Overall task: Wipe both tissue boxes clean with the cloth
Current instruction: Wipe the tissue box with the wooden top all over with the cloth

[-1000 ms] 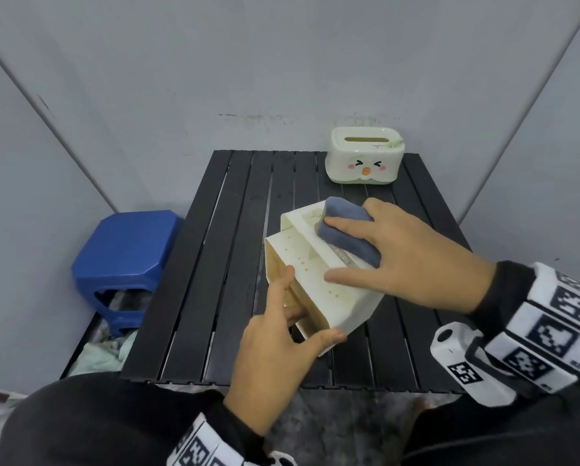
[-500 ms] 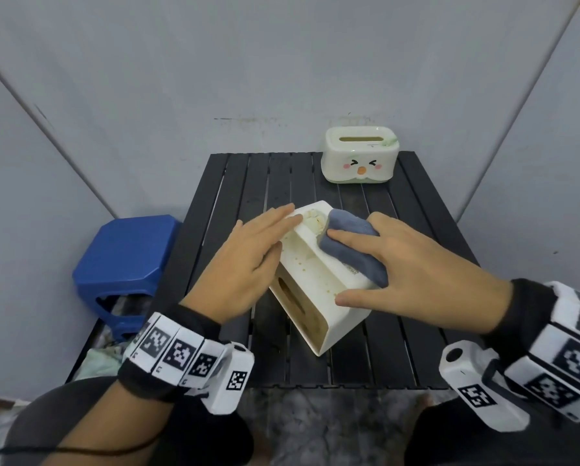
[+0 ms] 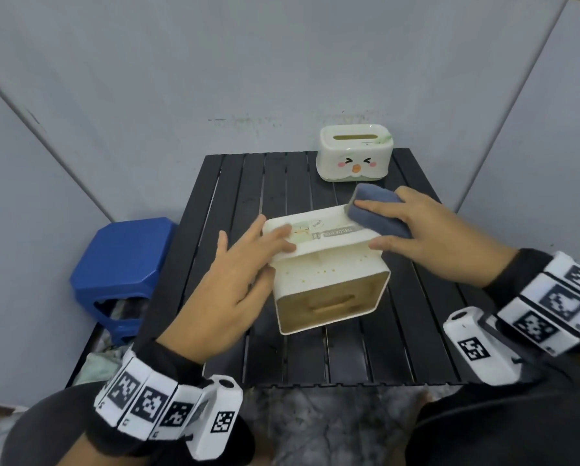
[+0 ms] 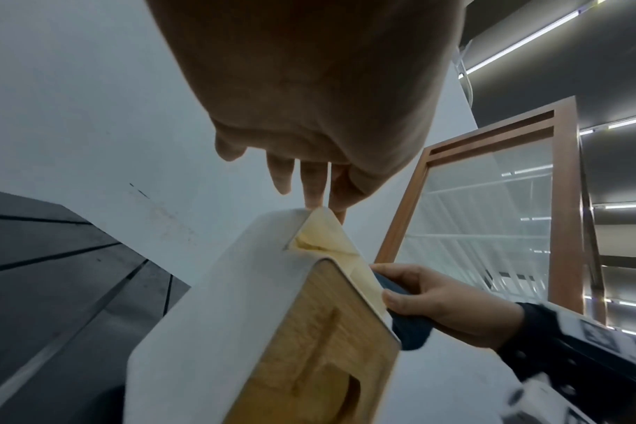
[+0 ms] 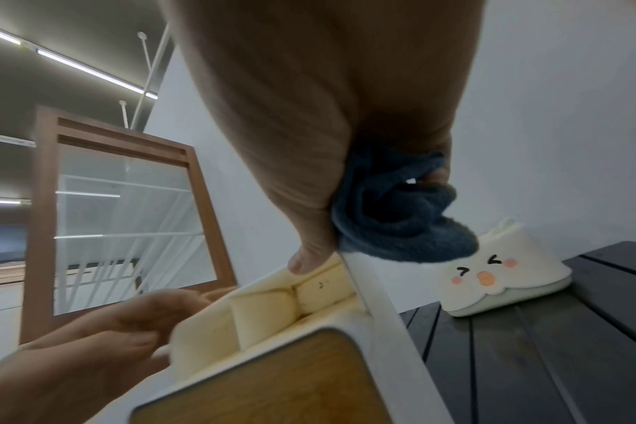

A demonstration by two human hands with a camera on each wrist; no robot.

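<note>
1. I see the cream plastic tissue box with the wooden slotted lid [image 3: 329, 280] tipped on its side near the middle of the black slatted table [image 3: 241, 210], its lid facing me and its labelled side turned up.
2. My left hand [image 3: 235, 284] lies flat against the box's left end, fingers straight and spread, the fingertips resting on the upturned labelled side; it steadies the box without curling round it.
3. My right hand [image 3: 433, 243] grips the folded dark blue-grey cloth [image 3: 376, 213], fingers on top and thumb against the box's right edge, pressing the cloth onto the far right corner of the box.
4. The second tissue box, white with a cartoon face [image 3: 356, 156], stands upright at the table's far edge, well apart from both hands.
5. A blue plastic stool [image 3: 124, 257] stands on the floor left of the table.
</note>
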